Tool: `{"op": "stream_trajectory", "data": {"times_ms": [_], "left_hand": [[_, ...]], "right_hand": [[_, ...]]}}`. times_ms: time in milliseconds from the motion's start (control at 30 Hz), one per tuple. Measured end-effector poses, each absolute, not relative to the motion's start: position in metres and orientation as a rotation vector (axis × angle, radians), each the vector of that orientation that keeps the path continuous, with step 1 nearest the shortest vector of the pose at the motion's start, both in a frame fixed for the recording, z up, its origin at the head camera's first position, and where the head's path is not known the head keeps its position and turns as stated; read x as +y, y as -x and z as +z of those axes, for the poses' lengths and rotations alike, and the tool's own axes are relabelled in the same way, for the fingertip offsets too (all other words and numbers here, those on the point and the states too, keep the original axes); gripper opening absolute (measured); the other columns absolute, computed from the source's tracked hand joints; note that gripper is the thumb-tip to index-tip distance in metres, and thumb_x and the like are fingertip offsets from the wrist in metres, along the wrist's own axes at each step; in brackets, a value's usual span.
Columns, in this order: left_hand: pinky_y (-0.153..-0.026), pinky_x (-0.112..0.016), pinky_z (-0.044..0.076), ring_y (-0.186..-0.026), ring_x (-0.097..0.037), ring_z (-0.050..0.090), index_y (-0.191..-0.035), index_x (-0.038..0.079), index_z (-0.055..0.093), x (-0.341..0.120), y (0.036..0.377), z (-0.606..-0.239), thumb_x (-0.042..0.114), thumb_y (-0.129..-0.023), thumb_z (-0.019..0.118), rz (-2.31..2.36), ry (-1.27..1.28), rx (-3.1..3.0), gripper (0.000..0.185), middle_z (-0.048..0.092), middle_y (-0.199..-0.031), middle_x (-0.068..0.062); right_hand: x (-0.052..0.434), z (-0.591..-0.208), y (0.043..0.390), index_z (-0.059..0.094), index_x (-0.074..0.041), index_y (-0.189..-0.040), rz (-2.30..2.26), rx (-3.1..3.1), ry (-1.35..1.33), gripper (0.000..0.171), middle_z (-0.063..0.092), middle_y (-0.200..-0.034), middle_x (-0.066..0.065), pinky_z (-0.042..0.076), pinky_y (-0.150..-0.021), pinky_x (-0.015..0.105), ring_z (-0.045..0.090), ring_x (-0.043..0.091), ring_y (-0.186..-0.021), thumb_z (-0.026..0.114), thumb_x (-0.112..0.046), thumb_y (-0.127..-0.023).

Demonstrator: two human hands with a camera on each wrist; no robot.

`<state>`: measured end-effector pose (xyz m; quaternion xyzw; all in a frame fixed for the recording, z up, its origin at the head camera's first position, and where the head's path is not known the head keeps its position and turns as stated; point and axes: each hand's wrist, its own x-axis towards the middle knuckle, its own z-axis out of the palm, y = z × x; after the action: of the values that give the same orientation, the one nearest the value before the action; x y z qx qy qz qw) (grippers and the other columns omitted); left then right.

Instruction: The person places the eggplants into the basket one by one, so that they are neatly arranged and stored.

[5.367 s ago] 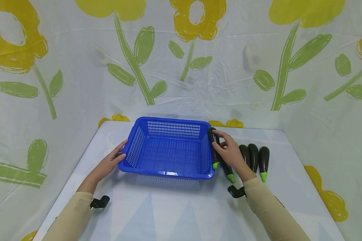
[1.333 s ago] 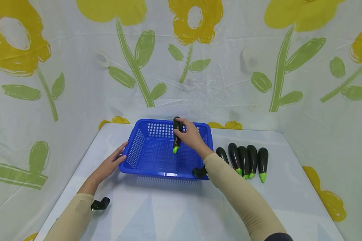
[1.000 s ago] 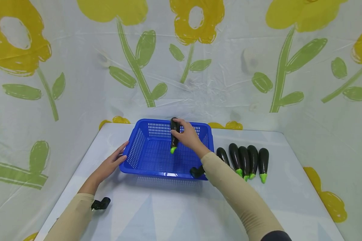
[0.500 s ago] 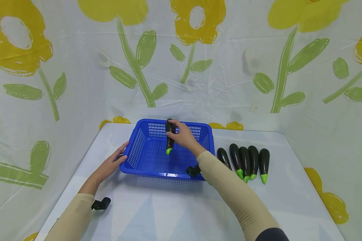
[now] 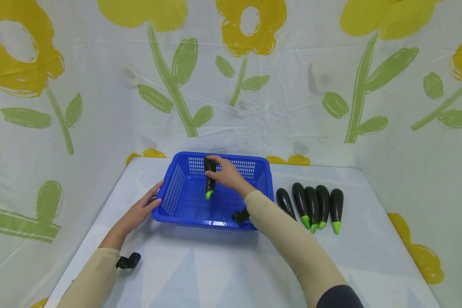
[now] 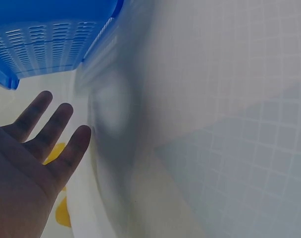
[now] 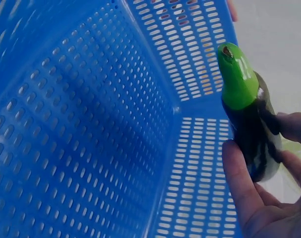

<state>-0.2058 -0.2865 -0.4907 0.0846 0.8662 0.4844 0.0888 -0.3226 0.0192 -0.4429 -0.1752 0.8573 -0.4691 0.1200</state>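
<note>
My right hand [image 5: 228,174] pinches a dark, glossy eggplant [image 5: 210,182] between thumb and fingers, over the left half of the blue basket [image 5: 215,223]. The eggplant's green stem end [image 7: 238,79] points toward me in the head view, and in the right wrist view the basket's perforated floor and walls show beside it. At the basket's left rim, my left hand [image 5: 138,212] has its fingertips right against the edge. The left wrist view shows those fingers [image 6: 74,148] spread and extended near the basket's outer wall [image 6: 46,44].
Several more eggplants [image 5: 300,205] lie side by side on the white table [image 5: 200,273], right of the basket, green ends toward me. A flowered curtain [image 5: 111,107] stands behind and along both sides of the table.
My right hand has gone from the basket's right rim to above its inside, carrying the eggplant, and has kept drifting left. My left hand stays at the left rim.
</note>
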Motion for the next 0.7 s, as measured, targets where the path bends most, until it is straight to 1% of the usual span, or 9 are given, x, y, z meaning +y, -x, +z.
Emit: {"op": "stream_trajectory", "data": {"times_ms": [100, 133, 167, 433, 700], "left_hand": [[-0.108, -0.076, 0.026, -0.143, -0.059, 0.026, -0.165, 0.027, 0.010, -0.294, 0.212, -0.504, 0.032, -0.110, 0.044, 1.446, -0.257, 2.579, 0.066, 0.023, -0.159, -0.035], [-0.108, -0.077, 0.026, -0.143, -0.059, 0.026, -0.165, 0.028, 0.010, -0.296, 0.215, -0.509, 0.033, -0.110, 0.045, 1.444, -0.262, 2.582, 0.066, 0.023, -0.160, -0.034], [-0.108, -0.076, 0.026, -0.143, -0.058, 0.027, -0.165, 0.030, 0.010, -0.298, 0.216, -0.512, 0.033, -0.109, 0.045, 1.455, -0.262, 2.576, 0.066, 0.024, -0.160, -0.033], [-0.109, -0.076, 0.026, -0.144, -0.058, 0.027, -0.165, 0.031, 0.012, -0.297, 0.215, -0.510, 0.035, -0.109, 0.047, 1.458, -0.273, 2.572, 0.066, 0.025, -0.160, -0.032], [-0.110, -0.076, 0.025, -0.144, -0.057, 0.027, -0.165, 0.032, 0.013, -0.297, 0.215, -0.511, 0.036, -0.108, 0.047, 1.454, -0.254, 2.580, 0.066, 0.026, -0.159, -0.032]], "right_hand": [[0.015, -0.445, 0.324, 0.046, -0.022, -0.154, -1.384, 2.434, 0.517, 0.060, 0.048, -0.151, 0.018, 0.059, -0.084, 0.052, 0.070, 0.025, -0.084, 0.070, -0.022, -0.098], [0.014, -0.445, 0.324, 0.046, -0.022, -0.154, -1.383, 2.419, 0.515, 0.061, 0.047, -0.152, 0.017, 0.059, -0.084, 0.053, 0.070, 0.025, -0.084, 0.070, -0.021, -0.098], [0.013, -0.446, 0.324, 0.046, -0.022, -0.154, -1.386, 2.403, 0.516, 0.061, 0.046, -0.153, 0.017, 0.059, -0.085, 0.053, 0.070, 0.026, -0.086, 0.070, -0.021, -0.098], [0.006, -0.449, 0.327, 0.046, -0.022, -0.154, -1.364, 2.364, 0.495, 0.061, 0.044, -0.154, 0.017, 0.059, -0.088, 0.050, 0.068, 0.029, -0.100, 0.070, -0.018, -0.098], [0.002, -0.453, 0.329, 0.047, -0.019, -0.153, -1.327, 2.345, 0.540, 0.061, 0.046, -0.151, 0.019, 0.060, -0.086, 0.048, 0.068, 0.030, -0.099, 0.071, -0.016, -0.097]]}}
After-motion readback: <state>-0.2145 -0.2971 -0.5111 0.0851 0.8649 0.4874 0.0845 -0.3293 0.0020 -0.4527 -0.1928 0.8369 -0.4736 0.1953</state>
